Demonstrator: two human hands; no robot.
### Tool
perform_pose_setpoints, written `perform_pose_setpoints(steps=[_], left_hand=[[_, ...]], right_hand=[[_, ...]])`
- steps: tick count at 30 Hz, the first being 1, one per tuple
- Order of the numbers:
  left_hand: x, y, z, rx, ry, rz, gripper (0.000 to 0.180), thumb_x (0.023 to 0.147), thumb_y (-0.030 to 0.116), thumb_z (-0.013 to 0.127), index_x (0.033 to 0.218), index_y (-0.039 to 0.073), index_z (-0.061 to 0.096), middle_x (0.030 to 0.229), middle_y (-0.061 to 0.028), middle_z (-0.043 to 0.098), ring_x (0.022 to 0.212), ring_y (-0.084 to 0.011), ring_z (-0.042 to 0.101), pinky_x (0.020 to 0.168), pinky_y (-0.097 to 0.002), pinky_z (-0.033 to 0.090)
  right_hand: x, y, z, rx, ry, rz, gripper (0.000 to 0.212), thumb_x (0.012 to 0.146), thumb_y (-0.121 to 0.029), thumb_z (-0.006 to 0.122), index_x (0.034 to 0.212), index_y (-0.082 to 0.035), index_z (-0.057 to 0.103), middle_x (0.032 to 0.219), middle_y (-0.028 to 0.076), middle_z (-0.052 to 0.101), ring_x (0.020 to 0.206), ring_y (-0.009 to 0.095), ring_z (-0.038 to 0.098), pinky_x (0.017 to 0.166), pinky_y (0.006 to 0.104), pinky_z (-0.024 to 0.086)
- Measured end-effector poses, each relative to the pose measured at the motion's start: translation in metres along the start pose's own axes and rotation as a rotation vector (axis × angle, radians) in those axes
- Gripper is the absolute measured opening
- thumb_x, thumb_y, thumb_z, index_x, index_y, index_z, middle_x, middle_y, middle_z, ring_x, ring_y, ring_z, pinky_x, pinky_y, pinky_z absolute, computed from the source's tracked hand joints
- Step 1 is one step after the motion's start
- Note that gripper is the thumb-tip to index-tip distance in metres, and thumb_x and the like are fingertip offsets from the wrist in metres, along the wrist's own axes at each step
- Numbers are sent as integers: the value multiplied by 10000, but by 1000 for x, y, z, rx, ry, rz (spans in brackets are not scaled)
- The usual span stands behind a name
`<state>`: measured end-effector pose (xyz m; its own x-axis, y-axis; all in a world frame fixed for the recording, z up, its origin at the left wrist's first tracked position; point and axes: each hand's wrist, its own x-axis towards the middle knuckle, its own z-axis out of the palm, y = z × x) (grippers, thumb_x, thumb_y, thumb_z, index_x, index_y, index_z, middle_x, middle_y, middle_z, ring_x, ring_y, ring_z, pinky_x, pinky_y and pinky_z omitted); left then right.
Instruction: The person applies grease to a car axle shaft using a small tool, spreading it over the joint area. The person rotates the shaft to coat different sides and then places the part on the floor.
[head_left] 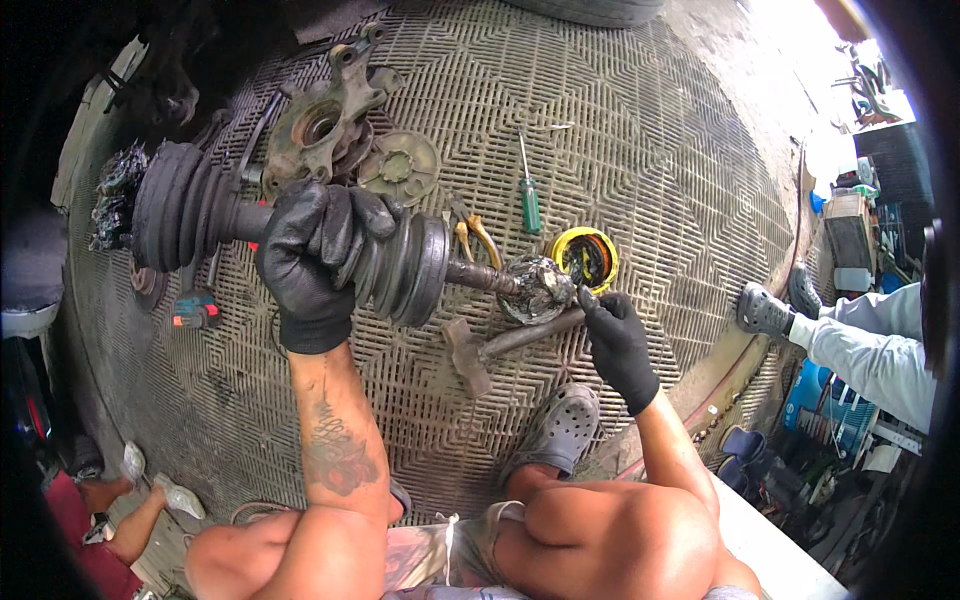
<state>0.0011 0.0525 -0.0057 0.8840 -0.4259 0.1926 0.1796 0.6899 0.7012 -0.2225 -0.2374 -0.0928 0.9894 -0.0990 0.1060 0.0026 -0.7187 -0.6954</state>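
My left hand (pixel 312 245), in a black glove, is wrapped round a drive axle (pixel 475 275) at its right ribbed rubber boot (pixel 418 270), holding it above the floor. Another ribbed boot (pixel 178 205) and a grease-smeared joint (pixel 118 198) form its left end. Thick dark grease coats the joint (pixel 541 288) at the right end. Beside that joint is my right hand (pixel 615 340), also black-gloved, its thumb and fingers pinched together; what they hold, if anything, is hidden. A yellow-rimmed tub (pixel 556 249) of dark grease stands just beyond. Under the right joint lies a hammer (pixel 468 355).
On the ribbed floor mat (pixel 660 180) lie a green-handled screwdriver (pixel 530 200), yellow-handled pliers (pixel 480 235), a steering knuckle (pixel 315 125), a round metal plate (pixel 400 168) and a cordless power tool (pixel 196 308). Other people's legs (pixel 860 330) show right and lower left.
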Motion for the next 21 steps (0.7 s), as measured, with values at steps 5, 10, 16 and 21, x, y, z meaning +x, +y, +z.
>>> perform_pose_setpoints(steps=[5,10,16,21], left_hand=[[2,-4,1,-99,52,27,377,987,170,428,614,116,436,560,-46,454,747,-324,615,862,-482,466],[3,1,4,40,29,-4,426,1007,191,415,582,169,398,554,-6,419,767,-267,561,920,-459,435],[2,-2,-1,-13,16,-27,441,1006,209,414,567,164,421,546,-8,425,769,-262,562,944,-455,434],[-1,-3,-6,77,102,-18,449,1010,210,401,563,167,422,535,-7,422,776,-260,565,950,-451,433]], right_hand=[[-2,11,-21,-66,-19,18,475,881,99,567,1300,-101,667,935,138,593,802,266,623,718,344,508],[4,11,-46,116,81,195,319,939,34,568,1234,-24,673,887,96,596,767,178,576,687,298,468],[44,-37,-58,436,-221,437,322,973,-38,577,1280,-51,673,774,-5,567,672,51,450,618,243,426],[55,-59,-69,-69,-322,186,299,928,-120,626,1213,-116,715,774,132,664,629,247,613,623,369,498]])
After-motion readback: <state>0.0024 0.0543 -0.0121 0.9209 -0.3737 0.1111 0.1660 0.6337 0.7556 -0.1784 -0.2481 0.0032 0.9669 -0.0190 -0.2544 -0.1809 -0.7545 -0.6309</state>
